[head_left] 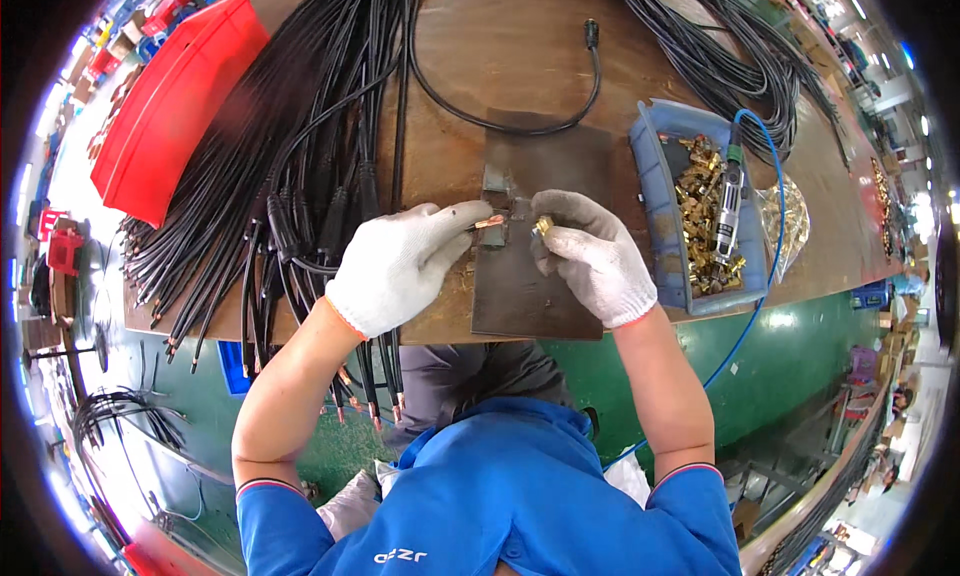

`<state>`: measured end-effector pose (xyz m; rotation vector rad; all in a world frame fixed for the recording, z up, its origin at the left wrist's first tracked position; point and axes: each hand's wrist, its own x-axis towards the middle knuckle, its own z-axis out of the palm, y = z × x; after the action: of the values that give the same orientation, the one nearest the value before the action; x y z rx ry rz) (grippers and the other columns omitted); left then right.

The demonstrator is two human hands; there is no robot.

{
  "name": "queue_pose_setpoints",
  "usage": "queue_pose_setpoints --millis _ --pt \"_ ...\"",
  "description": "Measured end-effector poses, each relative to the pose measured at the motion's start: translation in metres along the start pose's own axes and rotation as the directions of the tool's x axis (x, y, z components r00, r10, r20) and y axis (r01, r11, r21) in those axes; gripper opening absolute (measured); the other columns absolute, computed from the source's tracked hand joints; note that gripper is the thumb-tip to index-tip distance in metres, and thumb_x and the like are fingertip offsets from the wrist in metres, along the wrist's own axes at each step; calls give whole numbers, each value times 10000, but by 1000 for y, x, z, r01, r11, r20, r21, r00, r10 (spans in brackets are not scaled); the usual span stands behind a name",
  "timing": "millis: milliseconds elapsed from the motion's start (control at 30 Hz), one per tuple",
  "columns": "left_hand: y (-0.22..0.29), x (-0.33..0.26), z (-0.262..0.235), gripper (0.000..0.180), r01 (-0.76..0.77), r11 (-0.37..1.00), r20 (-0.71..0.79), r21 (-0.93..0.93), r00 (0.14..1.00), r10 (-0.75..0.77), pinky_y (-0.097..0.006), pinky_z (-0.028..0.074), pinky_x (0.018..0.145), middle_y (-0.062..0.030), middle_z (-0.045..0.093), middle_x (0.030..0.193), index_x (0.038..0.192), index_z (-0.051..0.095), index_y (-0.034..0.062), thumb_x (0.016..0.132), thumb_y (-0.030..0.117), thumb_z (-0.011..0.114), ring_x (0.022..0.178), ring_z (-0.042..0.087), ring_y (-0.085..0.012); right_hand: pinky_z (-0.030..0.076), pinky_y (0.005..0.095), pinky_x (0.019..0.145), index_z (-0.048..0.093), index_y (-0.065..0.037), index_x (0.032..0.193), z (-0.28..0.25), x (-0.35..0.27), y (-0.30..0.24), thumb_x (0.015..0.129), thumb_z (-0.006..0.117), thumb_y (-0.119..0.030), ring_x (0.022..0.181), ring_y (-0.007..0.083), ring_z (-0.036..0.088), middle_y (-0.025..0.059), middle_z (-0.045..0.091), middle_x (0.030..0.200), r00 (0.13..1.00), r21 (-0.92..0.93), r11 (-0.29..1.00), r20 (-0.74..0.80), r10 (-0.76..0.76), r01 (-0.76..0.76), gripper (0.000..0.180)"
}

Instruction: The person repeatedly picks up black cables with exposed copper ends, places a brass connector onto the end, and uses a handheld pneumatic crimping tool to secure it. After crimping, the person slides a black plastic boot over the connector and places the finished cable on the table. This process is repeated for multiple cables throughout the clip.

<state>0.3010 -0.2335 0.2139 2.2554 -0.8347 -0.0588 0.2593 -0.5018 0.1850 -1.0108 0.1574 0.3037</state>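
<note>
Both my hands wear white knit gloves and face each other over a dark plate (540, 301) on the brown table. My left hand (392, 268) pinches a black cable near its stripped end, where bare copper strands (490, 222) stick out past the fingertips. Opposite it, a small brass fitting (542, 226) sits between the thumb and fingers of my right hand (598, 264). A short gap separates the copper from the fitting. Just beyond the fingers, a small metal block (495, 179) lies on the plate.
A blue bin (655, 201) at right holds many brass fittings (700, 211) and a silver power driver (731, 211) with a blue hose (776, 161). Black cables (300, 96) cover the left side, beside a red bin (180, 101). More cables (735, 71) lie far right.
</note>
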Motion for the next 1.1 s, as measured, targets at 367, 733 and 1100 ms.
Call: queue_pose_setpoints --millis 367,733,1100 --pt "-1 -4 1 422 17 999 -45 -41 999 -19 -454 565 762 -219 695 902 1402 713 109 983 80 671 844 709 -404 631 360 763 699 13 1262 8 18 22 1060 692 -127 935 187 736 86 756 1100 998 193 981 59 12 -24 246" --pt "-4 -2 2 450 43 995 -46 -85 998 -47 -421 566 776 -205 695 916 1398 714 80 960 -8 660 850 706 -391 663 346 760 639 10 1296 17 26 30 1076 691 -194 936 196 770 97 746 1121 999 237 971 34 31 -38 304" --pt "-5 -3 5 491 56 998 -40 -24 998 -57 -422 575 752 -201 692 900 1396 725 114 927 -24 687 831 714 -381 676 336 725 634 31 1279 22 26 31 1086 673 -180 883 206 760 118 726 1089 997 272 959 20 73 -75 289"
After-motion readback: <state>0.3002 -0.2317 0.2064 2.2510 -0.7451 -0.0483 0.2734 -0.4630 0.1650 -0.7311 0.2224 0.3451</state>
